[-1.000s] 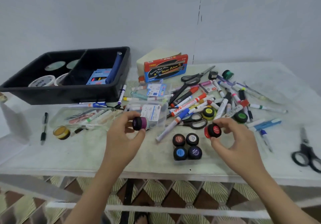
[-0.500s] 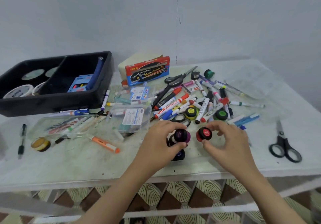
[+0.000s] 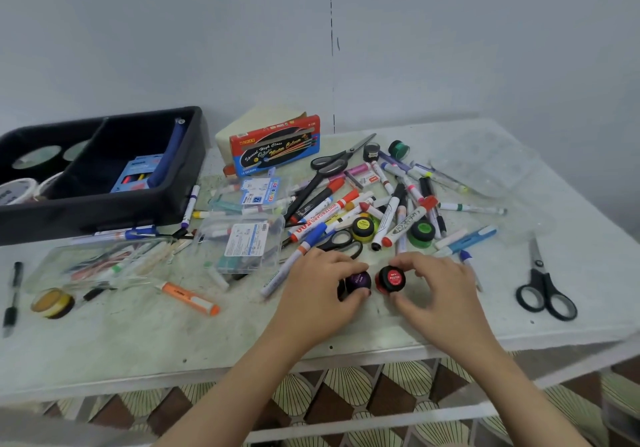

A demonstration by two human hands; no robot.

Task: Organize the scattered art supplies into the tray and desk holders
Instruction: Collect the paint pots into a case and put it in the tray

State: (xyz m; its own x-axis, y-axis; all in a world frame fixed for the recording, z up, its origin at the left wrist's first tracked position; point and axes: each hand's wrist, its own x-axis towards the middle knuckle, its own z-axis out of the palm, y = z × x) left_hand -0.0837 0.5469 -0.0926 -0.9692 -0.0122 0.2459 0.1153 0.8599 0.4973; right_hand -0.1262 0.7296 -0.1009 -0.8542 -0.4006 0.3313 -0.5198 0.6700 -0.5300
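My left hand point(image 3: 317, 292) grips a small purple paint pot point(image 3: 359, 281) near the table's front edge. Beside it, my right hand point(image 3: 437, 290) holds a red paint pot point(image 3: 392, 278) with a black lid. The other small pots that lay here are hidden under my hands. A yellow pot point(image 3: 363, 229) and a green pot point(image 3: 421, 234) sit in the heap of markers point(image 3: 346, 211) just behind. The black two-part tray point(image 3: 104, 211) stands at the far left with tape rolls point(image 3: 17, 190) and a blue pencil box point(image 3: 136, 176) in it.
Black scissors point(image 3: 543, 289) lie at the right, another pair point(image 3: 332, 166) at the back of the heap. A red colour-pencil box point(image 3: 275, 150), clear plastic cases point(image 3: 242, 242), an orange highlighter point(image 3: 188, 297), a yellow tape roll point(image 3: 52, 302) and a black pen point(image 3: 12, 294) lie across the white table point(image 3: 138, 339).
My left hand carried the purple pot from the left over to the cluster of pots, down close to the red pot in my right hand. The view shifted to the right.
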